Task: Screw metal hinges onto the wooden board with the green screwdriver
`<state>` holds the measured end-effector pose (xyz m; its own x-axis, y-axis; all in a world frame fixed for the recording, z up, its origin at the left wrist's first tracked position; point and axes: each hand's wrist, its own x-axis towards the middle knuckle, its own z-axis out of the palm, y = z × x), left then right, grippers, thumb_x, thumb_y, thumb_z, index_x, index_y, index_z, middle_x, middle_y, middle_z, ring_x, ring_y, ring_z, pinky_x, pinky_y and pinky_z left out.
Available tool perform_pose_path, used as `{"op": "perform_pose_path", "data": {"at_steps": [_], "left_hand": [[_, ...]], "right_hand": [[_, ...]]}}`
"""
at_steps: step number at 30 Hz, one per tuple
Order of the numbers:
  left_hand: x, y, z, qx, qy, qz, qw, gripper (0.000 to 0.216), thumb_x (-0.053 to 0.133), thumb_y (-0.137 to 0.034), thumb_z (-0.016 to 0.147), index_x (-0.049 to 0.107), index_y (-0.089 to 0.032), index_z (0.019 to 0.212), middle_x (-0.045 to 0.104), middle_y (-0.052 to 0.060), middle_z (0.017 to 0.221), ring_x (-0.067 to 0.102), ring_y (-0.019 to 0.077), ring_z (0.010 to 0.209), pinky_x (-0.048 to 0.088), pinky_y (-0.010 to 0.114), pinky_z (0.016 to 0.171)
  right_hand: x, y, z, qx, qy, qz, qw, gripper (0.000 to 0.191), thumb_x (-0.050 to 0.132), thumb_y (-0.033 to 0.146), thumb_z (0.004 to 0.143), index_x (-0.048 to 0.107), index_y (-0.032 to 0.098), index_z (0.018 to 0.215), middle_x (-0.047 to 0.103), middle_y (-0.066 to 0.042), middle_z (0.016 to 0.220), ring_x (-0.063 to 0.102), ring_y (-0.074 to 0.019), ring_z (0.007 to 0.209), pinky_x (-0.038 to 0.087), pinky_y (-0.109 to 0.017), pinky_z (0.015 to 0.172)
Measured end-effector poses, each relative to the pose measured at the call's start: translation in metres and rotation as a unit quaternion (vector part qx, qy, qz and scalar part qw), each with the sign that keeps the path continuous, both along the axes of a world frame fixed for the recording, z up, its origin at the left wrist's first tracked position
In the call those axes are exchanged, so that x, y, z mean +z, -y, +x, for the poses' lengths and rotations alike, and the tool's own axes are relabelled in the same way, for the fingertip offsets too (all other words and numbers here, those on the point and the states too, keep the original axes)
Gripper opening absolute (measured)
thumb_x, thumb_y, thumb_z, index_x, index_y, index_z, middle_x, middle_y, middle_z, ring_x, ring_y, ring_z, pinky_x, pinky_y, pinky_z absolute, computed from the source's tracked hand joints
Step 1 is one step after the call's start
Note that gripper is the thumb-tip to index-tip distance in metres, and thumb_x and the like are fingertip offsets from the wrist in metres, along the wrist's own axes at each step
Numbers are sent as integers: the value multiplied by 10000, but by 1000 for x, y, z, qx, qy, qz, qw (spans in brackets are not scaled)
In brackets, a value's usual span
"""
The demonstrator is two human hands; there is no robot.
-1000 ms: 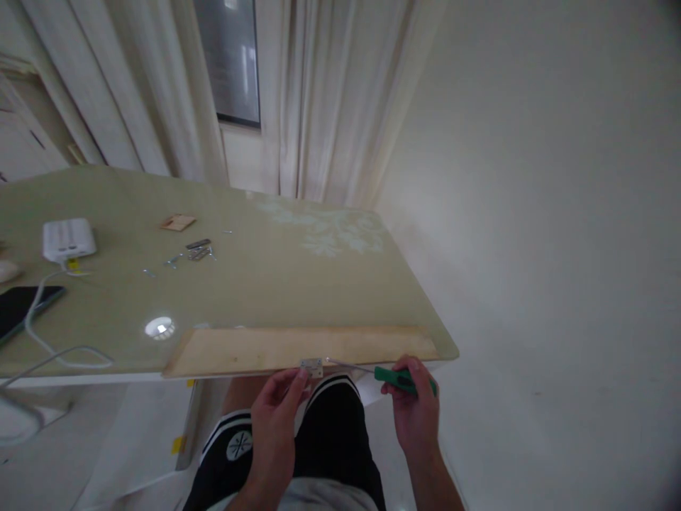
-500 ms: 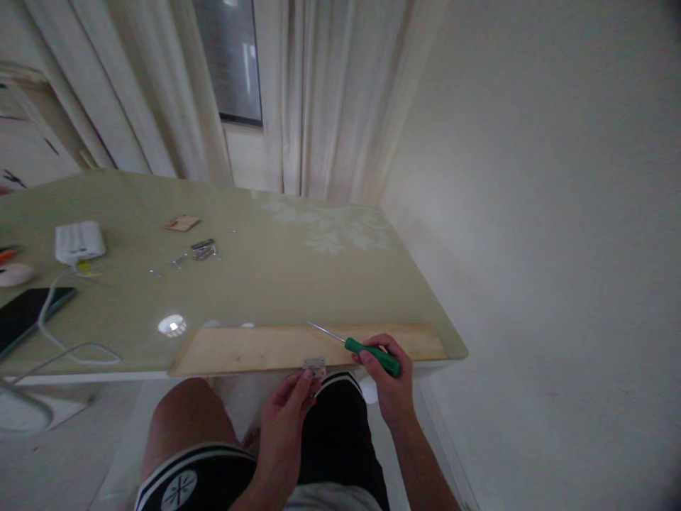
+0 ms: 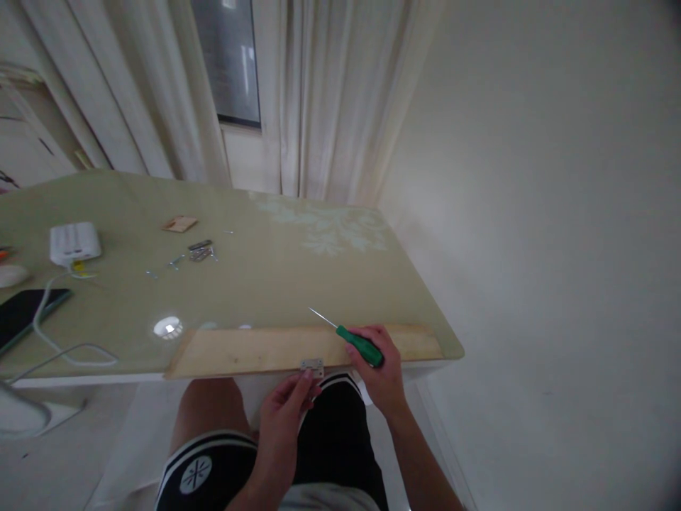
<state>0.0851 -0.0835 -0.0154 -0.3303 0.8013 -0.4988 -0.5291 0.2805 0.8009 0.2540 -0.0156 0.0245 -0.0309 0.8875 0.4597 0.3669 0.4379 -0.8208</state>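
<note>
A long wooden board (image 3: 255, 350) lies along the near edge of the green table (image 3: 277, 270). A small metal hinge (image 3: 313, 367) sits on the board's front edge. My left hand (image 3: 287, 411) is just below the hinge, fingertips pinched on it. My right hand (image 3: 380, 372) is closed round a green-handled screwdriver (image 3: 360, 345), whose thin shaft points up and left over the board, away from the hinge.
Loose screws and small metal hinges (image 3: 198, 251) lie mid-table beside a small wooden piece (image 3: 179, 223). At the left are a white power bank (image 3: 74, 243), a white cable (image 3: 58, 348) and a dark phone (image 3: 26, 312). Curtains (image 3: 319, 99) hang behind; bare floor lies to the right.
My right hand has lifted the screwdriver off the hinge and swung it up over the board, its tip now pointing left and away. My left hand stays at the hinge.
</note>
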Motion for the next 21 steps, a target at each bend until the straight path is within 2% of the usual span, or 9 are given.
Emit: {"op": "perform_pose_path", "data": {"at_steps": [11,21], "left_hand": [[-5,2,-3,-31,12,4,999,627,992,-597,512,857,-123,900,830,159,932,757,230,791,535,240,613],[-10,0,2,-19,-12,26,999,574,959,-616,577,853,-147,891,831,145,937,747,216,767,521,240,608]], "right_hand": [[1,-1,-2,-17,2,-9,1000,184,754,294,919,791,265,1097,687,-61,1031,686,-217,945,554,-357,873],[1,-3,-2,-21,0,-3,1000,172,755,286,911,790,268,1078,687,-51,1010,681,-213,925,549,-354,855]]}}
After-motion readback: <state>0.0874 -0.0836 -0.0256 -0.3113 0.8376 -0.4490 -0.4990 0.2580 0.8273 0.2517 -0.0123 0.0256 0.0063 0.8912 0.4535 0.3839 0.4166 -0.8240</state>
